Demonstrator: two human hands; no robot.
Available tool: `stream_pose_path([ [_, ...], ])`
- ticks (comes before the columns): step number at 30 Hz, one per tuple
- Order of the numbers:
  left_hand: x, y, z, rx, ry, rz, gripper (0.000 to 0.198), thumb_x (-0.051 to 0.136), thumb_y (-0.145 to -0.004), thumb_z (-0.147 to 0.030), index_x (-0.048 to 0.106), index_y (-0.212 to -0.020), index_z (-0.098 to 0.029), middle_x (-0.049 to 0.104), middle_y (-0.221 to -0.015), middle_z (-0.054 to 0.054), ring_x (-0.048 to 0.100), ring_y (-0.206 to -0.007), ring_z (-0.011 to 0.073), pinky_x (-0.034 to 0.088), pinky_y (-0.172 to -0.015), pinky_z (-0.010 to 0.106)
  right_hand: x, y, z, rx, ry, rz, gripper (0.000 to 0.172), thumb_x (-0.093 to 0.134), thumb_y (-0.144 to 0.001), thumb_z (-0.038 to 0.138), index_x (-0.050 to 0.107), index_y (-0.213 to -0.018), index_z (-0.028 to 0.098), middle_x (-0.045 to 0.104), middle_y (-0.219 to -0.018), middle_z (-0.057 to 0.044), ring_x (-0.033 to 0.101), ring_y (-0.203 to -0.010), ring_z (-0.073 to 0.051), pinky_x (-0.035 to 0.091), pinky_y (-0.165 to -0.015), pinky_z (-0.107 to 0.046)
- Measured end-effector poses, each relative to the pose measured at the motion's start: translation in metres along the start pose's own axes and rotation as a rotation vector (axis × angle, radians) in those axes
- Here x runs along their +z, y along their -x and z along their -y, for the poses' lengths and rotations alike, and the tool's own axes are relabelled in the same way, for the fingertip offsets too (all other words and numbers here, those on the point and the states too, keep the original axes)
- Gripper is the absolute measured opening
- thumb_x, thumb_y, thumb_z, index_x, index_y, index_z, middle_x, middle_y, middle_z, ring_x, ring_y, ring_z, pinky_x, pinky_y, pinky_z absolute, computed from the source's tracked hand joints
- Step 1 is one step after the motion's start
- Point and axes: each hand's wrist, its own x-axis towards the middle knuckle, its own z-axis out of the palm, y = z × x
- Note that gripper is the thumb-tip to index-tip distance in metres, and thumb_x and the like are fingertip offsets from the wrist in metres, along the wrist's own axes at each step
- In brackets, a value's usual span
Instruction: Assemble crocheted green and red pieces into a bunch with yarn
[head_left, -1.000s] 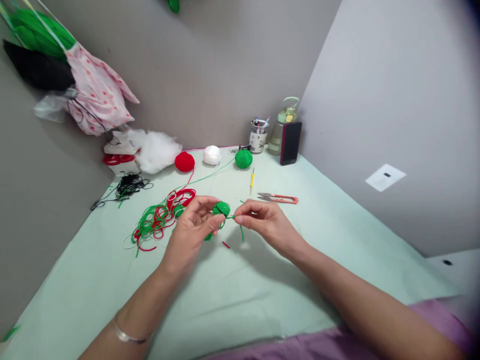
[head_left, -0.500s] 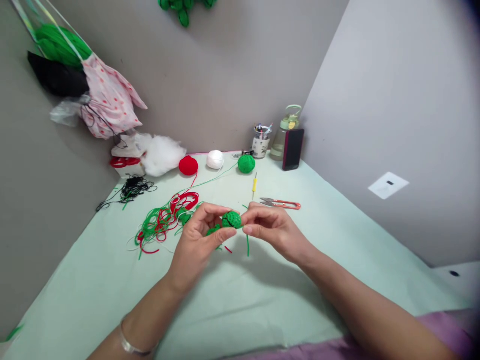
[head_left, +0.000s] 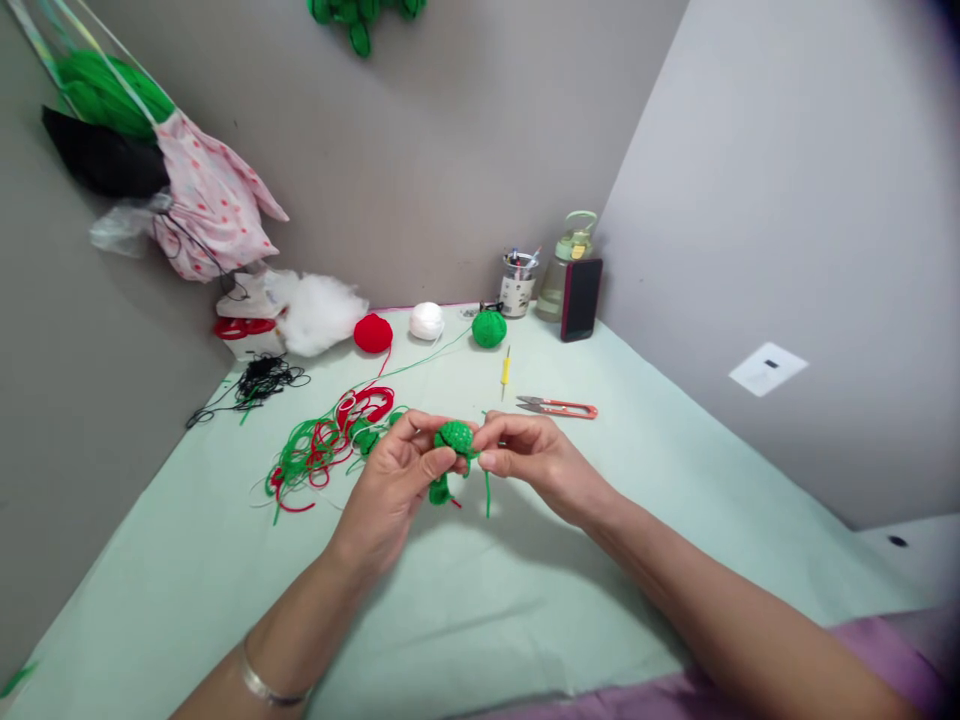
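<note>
Black yarn tangle (head_left: 264, 385): well left of the green yarn ball (head_left: 489, 328), our landmark, and a bit nearer us
Mixed yarn heap (head_left: 322, 445): red, green and white strands, left of the ball, closer to us
Left hand (head_left: 394, 475): nearer us than the ball and to its left, half curled, thumb against fingers with the crocheted piece gripped between them
Crocheted piece (head_left: 456, 437): green, held between both hands, nearer us than the ball and slightly left of it
Turn of piece: half a second ago we had the dark slit facing us at the lower front, now it sits at the left side and more plain green stitching faces us
Lower part: a green curled bit (head_left: 440, 490) now hangs below the left thumb, it was tucked higher before
What it means: we judge the piece is being turned in the fingers so its right edge meets the right fingertips
Yellow-handled tool (head_left: 505, 370): just nearer us than the ball, slightly right
Right hand (head_left: 478, 452): nearer us than the ball, thumb and forefinger almost together, seemingly pinching a green yarn end at the piece's right edge; a second ago a taut strand spanned a gap there, now hardly any gap
Orange snips (head_left: 574, 411): right of the ball, nearer us, untouched
</note>
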Motion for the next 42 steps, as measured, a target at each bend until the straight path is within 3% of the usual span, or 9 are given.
stream_pose_path([
  [9, 0.005, 0.001, 0.005, 0.070, -0.058, 0.004, 0.023, 0.079, -0.077, -0.024, 0.063, -0.093, -0.022, 0.069, -0.094, -0.001, 0.063, -0.080, 0.0103, 0.049, -0.069, 0.019, 0.007, 0.001, 0.003, -0.018, -0.056, -0.055, 0.014, 0.079, -0.077, 0.027, 0.068, -0.078, 0.018, 0.059, -0.071, 0.002, 0.058, -0.071, -0.012, 0.044, -0.069, -0.026],
  [15, -0.002, 0.002, 0.002, 0.113, -0.173, 0.024, 0.033, 0.075, -0.082, -0.027, 0.067, -0.115, -0.027, 0.067, -0.095, 0.000, 0.064, -0.082, 0.0109, 0.049, -0.074, 0.021, 0.000, 0.000, 0.005, -0.036, 0.070, -0.044, 0.009, 0.076, -0.080, 0.028, 0.075, -0.082, 0.019, 0.056, -0.075, 0.001, 0.049, -0.066, -0.011, 0.040, -0.066, -0.027],
  [19, -0.002, 0.002, 0.002, 0.073, -0.131, 0.002, 0.024, 0.076, -0.081, -0.026, 0.071, -0.105, -0.026, 0.068, -0.093, 0.000, 0.064, -0.079, 0.0099, 0.049, -0.074, 0.020, -0.006, -0.003, -0.005, 0.006, 0.025, -0.015, 0.012, 0.078, -0.078, 0.029, 0.076, -0.085, 0.020, 0.055, -0.073, 0.002, 0.044, -0.062, -0.009, 0.036, -0.062, -0.026],
  [26, 0.007, 0.003, 0.005, -0.007, 0.045, -0.024, 0.026, 0.083, -0.073, -0.027, 0.073, -0.097, -0.022, 0.068, -0.082, -0.001, 0.065, -0.071, 0.0091, 0.050, -0.067, 0.019, -0.002, -0.006, -0.014, 0.060, -0.169, -0.001, 0.022, 0.084, -0.070, 0.031, 0.069, -0.076, 0.016, 0.059, -0.067, 0.002, 0.045, -0.057, -0.008, 0.034, -0.059, -0.024],
  [34, 0.006, 0.003, 0.012, 0.088, -0.118, -0.113, 0.027, 0.083, -0.072, -0.025, 0.072, -0.097, -0.022, 0.068, -0.081, -0.001, 0.061, -0.071, 0.0107, 0.049, -0.062, 0.020, 0.002, -0.001, -0.008, 0.022, -0.017, -0.083, 0.021, 0.081, -0.074, 0.033, 0.068, -0.076, 0.017, 0.060, -0.068, 0.002, 0.045, -0.061, -0.010, 0.035, -0.060, -0.025],
  [42, 0.002, 0.005, 0.010, 0.149, -0.193, -0.049, 0.026, 0.081, -0.075, -0.024, 0.071, -0.099, -0.022, 0.069, -0.082, 0.000, 0.061, -0.074, 0.0122, 0.048, -0.064, 0.021, -0.001, -0.002, 0.002, 0.039, 0.062, -0.048, 0.019, 0.080, -0.075, 0.033, 0.070, -0.076, 0.017, 0.057, -0.066, 0.002, 0.045, -0.060, -0.010, 0.037, -0.060, -0.025],
])
